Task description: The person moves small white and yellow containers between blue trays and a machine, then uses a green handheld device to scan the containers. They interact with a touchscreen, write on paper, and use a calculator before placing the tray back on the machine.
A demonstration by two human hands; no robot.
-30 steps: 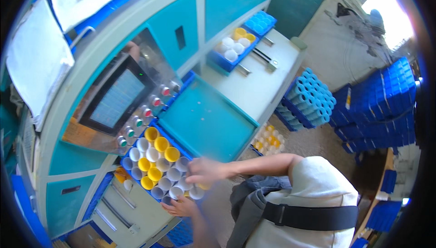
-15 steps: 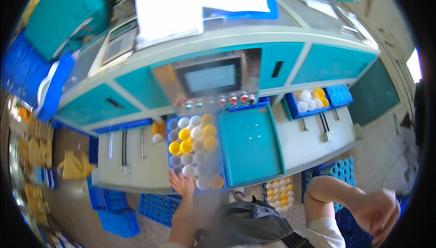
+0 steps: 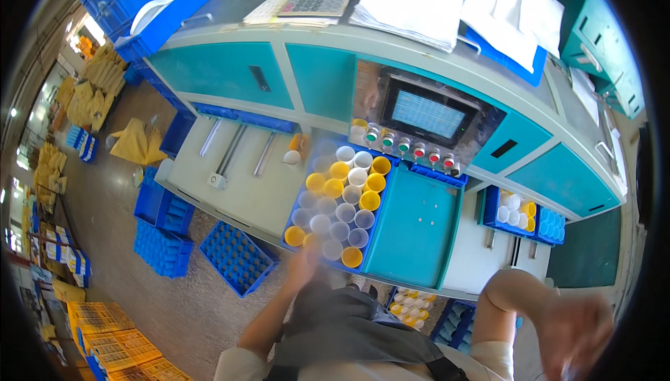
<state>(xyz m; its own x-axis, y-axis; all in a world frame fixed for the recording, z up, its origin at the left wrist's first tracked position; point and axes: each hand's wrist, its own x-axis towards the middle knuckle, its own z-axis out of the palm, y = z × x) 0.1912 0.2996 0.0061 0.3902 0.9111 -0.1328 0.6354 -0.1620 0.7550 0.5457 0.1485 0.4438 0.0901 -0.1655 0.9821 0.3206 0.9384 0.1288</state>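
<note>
A blue tray (image 3: 382, 208) full of yellow, white and translucent cups (image 3: 346, 212) stands on the machine's front ledge. At its near left edge is my left hand (image 3: 304, 264), close to a yellow cup (image 3: 294, 236) in the corner. Blur smears its fingers, and I cannot tell whether it touches a cup. Out at the lower right, away from the tray, my right hand (image 3: 576, 332) is raised with the elbow bent. It too is blurred; a small pale spot shows by its fingertips, too unclear to name.
A teal panel (image 3: 412, 231) with small pale bits adjoins the tray. Behind is a screen (image 3: 429, 110) above a row of buttons. Another blue tray (image 3: 493, 217) of cups sits at right. A blue crate (image 3: 239, 259) and a stack of blue trays (image 3: 162, 248) rest on the floor at left.
The view has swung left, so the machine sits farther right. My left hand, spread on the tray's front edge before, has drawn back; a yellow cup shows at that corner. My right hand stays raised.
</note>
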